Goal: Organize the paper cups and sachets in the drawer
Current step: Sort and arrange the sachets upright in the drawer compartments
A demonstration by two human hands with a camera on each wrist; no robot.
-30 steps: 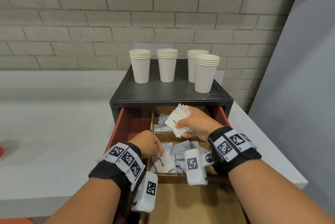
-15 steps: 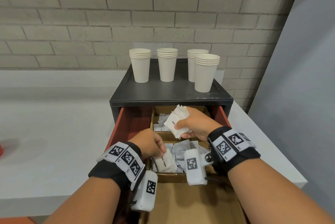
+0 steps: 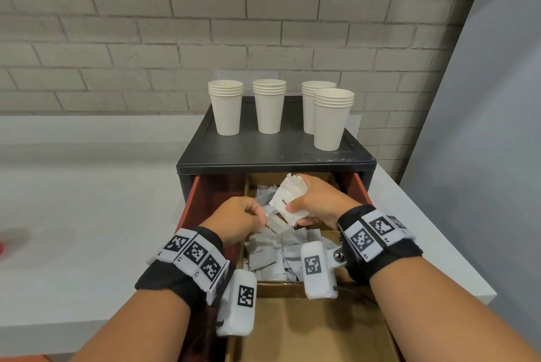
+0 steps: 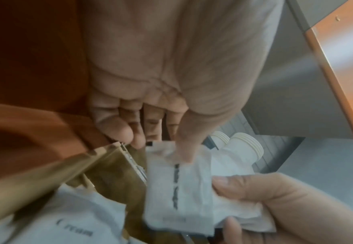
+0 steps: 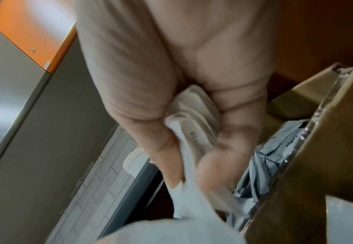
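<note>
The right hand [image 3: 314,203] grips a bundle [image 3: 288,197] of white sachets, fingers curled round it and thumb pressed on its front, held above the divider between the drawer's [image 3: 205,194] back and middle compartments. The left hand [image 3: 238,219] pinches one white sachet [image 3: 273,225] by its end between thumb and fingers (its print is too blurred to read), and brings it up against the lower edge of the bundle; in the left wrist view the sachet [image 4: 177,184] meets the right thumb.

Below the hands, grey sachets [image 3: 275,256] lie loose in the middle compartment, and more show in the back one. The front compartment [image 3: 307,329] shows bare cardboard.

The drawer stands pulled out of a black cabinet [image 3: 275,153]. On its top stand four stacks of paper cups [image 3: 227,106], three in a row toward the back edge and one nearer the front right corner. The cabinet sits on a white counter [image 3: 87,200] against a brick wall [image 3: 175,24].
</note>
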